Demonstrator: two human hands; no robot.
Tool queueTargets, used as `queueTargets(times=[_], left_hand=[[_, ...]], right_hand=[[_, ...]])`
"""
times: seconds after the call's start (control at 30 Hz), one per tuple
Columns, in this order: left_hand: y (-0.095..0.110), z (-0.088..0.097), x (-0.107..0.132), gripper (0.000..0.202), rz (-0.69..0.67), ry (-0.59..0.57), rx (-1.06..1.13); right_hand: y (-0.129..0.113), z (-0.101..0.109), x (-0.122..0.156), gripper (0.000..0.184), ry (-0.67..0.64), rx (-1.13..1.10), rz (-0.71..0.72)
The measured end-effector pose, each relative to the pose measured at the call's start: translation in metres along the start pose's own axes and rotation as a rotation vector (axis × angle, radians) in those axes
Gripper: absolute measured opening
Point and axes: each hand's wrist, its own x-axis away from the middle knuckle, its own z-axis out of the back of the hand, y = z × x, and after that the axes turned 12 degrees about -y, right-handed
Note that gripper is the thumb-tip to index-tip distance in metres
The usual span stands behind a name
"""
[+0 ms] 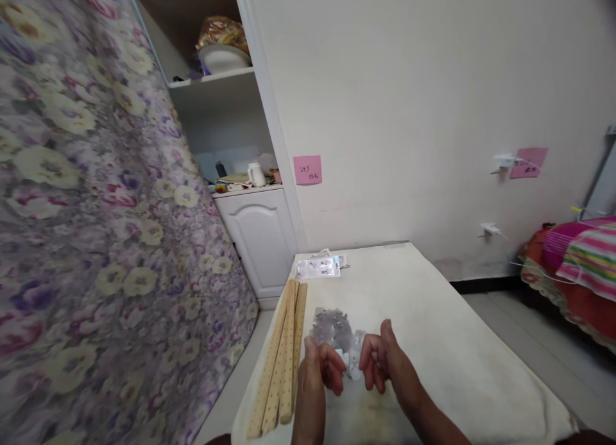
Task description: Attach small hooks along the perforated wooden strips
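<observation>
Both my hands meet over the near part of a white table (433, 317). My left hand (320, 368) and my right hand (382, 361) have curled fingers pinching a small clear plastic bag (353, 358) between them. Just beyond the hands lies a pile of small shiny metal parts in clear plastic (332, 326). Several pale wooden slats with rows of holes (283, 355) lie along the table's left edge, close to my left hand.
A clear packet with small hardware (318, 266) lies at the table's far end. A floral mattress (86, 227) leans on the left. White shelves and a cabinet (255, 233) stand behind. Striped bedding (582, 265) is at the right.
</observation>
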Motion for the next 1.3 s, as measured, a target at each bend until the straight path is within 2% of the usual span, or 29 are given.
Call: queueTargets(times=[0.23,0.47,0.97,1.03,1.17,1.23,1.3], left_hand=[[0.001,0.009,-0.019,0.072,-0.024,0.037,-0.029],[-0.001,0.005,-0.037,0.074,-0.007,0.025,-0.064],[-0.001,0.000,-0.035,0.071,-0.013,-0.001,-0.069],[-0.001,-0.001,-0.034,0.068,-0.015,-0.007,-0.104],[-0.017,0.003,-0.027,0.052,0.002,0.055,-0.306],[-0.035,0.014,-0.020,0.046,0.018,0.106,-0.474],[-0.056,0.032,-0.010,0.037,0.069,0.166,-0.616]], right_hand=[[-0.013,0.014,-0.002,0.078,0.085,0.043,0.027],[-0.021,0.027,-0.008,0.079,0.139,0.086,0.043],[-0.010,0.032,-0.009,0.079,0.125,0.097,0.014],[-0.009,0.031,-0.007,0.077,0.143,0.128,0.046],[0.003,0.025,0.000,0.064,0.166,0.208,0.101],[0.022,0.022,0.004,0.058,0.154,0.258,0.059],[0.051,0.020,0.008,0.055,0.133,0.353,0.027]])
